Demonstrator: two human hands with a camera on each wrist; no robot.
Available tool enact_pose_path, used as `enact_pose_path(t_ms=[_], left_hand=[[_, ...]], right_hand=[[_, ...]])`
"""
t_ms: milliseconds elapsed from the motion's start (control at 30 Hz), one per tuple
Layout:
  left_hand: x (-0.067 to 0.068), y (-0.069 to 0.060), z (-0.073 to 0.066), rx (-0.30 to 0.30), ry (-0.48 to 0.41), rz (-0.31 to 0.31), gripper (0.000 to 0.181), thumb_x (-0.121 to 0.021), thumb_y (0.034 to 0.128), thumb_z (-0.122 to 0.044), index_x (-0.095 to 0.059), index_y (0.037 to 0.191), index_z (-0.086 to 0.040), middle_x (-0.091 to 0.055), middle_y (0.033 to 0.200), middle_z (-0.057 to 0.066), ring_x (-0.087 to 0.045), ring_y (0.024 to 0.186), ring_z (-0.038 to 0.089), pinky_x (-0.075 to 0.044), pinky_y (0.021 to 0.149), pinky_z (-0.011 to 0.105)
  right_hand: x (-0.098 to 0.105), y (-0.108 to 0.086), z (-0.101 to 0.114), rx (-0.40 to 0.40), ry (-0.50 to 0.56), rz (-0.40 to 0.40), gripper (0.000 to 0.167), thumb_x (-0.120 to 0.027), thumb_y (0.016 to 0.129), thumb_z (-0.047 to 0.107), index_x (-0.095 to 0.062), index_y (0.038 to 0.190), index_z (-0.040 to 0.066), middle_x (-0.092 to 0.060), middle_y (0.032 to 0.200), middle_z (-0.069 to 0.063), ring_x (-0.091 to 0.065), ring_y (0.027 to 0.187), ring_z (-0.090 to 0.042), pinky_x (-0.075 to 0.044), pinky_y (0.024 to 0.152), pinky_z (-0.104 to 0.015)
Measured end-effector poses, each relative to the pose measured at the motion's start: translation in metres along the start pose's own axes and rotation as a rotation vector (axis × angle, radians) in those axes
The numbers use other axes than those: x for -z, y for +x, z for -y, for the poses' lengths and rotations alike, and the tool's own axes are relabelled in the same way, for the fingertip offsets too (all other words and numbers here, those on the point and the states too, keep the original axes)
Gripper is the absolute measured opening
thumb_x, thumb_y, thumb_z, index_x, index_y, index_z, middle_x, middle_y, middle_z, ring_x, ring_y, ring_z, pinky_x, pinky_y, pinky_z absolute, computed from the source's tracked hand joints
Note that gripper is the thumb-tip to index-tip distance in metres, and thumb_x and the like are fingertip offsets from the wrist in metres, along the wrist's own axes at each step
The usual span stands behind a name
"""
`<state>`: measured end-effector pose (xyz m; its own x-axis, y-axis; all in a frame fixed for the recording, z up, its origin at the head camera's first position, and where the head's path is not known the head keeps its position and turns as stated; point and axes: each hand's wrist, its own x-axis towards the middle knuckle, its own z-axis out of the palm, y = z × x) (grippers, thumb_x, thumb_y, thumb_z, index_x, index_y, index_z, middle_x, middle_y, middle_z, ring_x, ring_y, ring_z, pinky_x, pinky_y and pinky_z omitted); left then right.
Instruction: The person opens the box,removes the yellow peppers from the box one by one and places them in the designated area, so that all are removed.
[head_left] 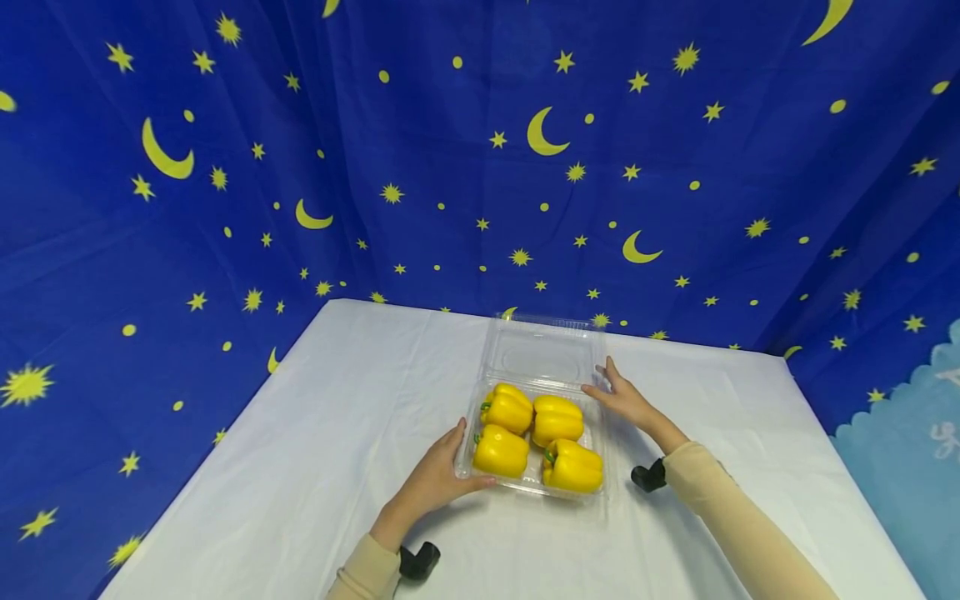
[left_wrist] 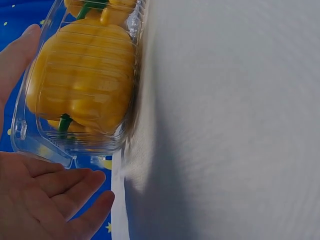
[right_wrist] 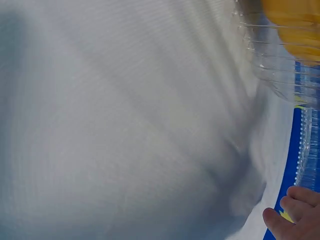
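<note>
A clear plastic clamshell container (head_left: 534,468) lies with its lid (head_left: 542,358) folded back, away from me. Several yellow bell peppers (head_left: 557,421) with green stems sit inside the base. My left hand (head_left: 437,477) is at the near left corner, thumb along the front edge and fingers along the left side. In the left wrist view, the fingers of that hand (left_wrist: 45,200) are extended beside the ribbed wall. On the far right, my right hand (head_left: 626,400) spreads its thumb and fingers beside the hinge and lid. Only its fingertips (right_wrist: 295,207) show in the right wrist view.
A white cloth covers the table (head_left: 360,417). Blue fabric (head_left: 450,150) with yellow moons and stars hangs behind and at the sides. Black wrist-worn devices (head_left: 420,562) show below each wrist. A light-blue panel (head_left: 911,450) is at the right.
</note>
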<state>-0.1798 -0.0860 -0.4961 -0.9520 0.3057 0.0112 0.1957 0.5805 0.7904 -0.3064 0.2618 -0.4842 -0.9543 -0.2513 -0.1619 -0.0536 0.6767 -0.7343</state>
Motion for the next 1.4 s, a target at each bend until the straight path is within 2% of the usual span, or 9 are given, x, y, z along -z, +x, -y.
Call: enact_pose_path(t_ms=[300, 533, 1000, 1167, 1300, 1400], left_hand=[[0.000, 0.000, -0.001, -0.005, -0.009, -0.004, 0.112, -0.076, 0.0716, -0.055, -0.021, 0.149, 0.004, -0.029, 0.152, 0.026, -0.031, 0.140, 0.042, -0.029, 0.115, 0.054], [0.001, -0.002, 0.000, 0.005, -0.003, -0.008, 0.113, -0.076, 0.0700, -0.057, -0.022, 0.149, 0.003, -0.029, 0.152, 0.025, -0.032, 0.140, 0.041, -0.029, 0.115, 0.054], [-0.001, 0.000, 0.000, 0.005, -0.006, -0.012, 0.112, -0.077, 0.0707, -0.055, -0.022, 0.149, 0.004, -0.030, 0.152, 0.026, -0.032, 0.139, 0.042, -0.029, 0.115, 0.054], [-0.001, -0.001, -0.001, 0.010, -0.002, -0.017, 0.113, -0.077, 0.0697, -0.057, -0.022, 0.149, 0.003, -0.031, 0.151, 0.026, -0.033, 0.139, 0.042, -0.030, 0.114, 0.054], [-0.001, 0.000, 0.000, 0.011, -0.010, -0.018, 0.113, -0.077, 0.0697, -0.057, -0.022, 0.149, 0.002, -0.030, 0.152, 0.025, -0.033, 0.139, 0.041, -0.030, 0.115, 0.054], [-0.001, 0.000, 0.000, 0.013, -0.013, -0.020, 0.113, -0.077, 0.0697, -0.056, -0.021, 0.149, 0.002, -0.030, 0.152, 0.025, -0.033, 0.139, 0.041, -0.030, 0.115, 0.055]], right_hand=[[-0.001, 0.001, -0.003, -0.033, -0.039, -0.003, 0.096, -0.048, 0.095, 0.050, 0.006, 0.149, -0.009, -0.013, 0.155, -0.031, -0.016, 0.142, -0.047, -0.020, 0.117, -0.058], [-0.006, 0.001, -0.004, -0.063, -0.009, -0.002, 0.096, -0.047, 0.095, 0.052, 0.006, 0.149, -0.007, -0.005, 0.156, -0.031, -0.013, 0.144, -0.045, -0.017, 0.119, -0.056], [-0.004, -0.005, -0.003, -0.063, -0.010, -0.039, 0.095, -0.047, 0.095, 0.053, 0.005, 0.150, -0.004, -0.007, 0.157, -0.029, -0.009, 0.145, -0.045, -0.013, 0.119, -0.058], [0.001, -0.014, 0.003, -0.030, -0.083, -0.114, 0.096, -0.050, 0.093, 0.055, -0.002, 0.151, -0.004, -0.011, 0.157, -0.027, -0.012, 0.144, -0.046, -0.016, 0.117, -0.060], [0.007, -0.025, 0.012, -0.013, -0.149, -0.225, 0.092, -0.055, 0.092, 0.050, -0.012, 0.149, -0.007, -0.020, 0.154, -0.030, -0.022, 0.141, -0.048, -0.024, 0.115, -0.060], [0.010, -0.034, 0.021, 0.004, -0.153, -0.317, 0.084, -0.060, 0.092, 0.042, -0.022, 0.146, -0.010, -0.030, 0.149, -0.032, -0.030, 0.137, -0.048, -0.030, 0.112, -0.059]])
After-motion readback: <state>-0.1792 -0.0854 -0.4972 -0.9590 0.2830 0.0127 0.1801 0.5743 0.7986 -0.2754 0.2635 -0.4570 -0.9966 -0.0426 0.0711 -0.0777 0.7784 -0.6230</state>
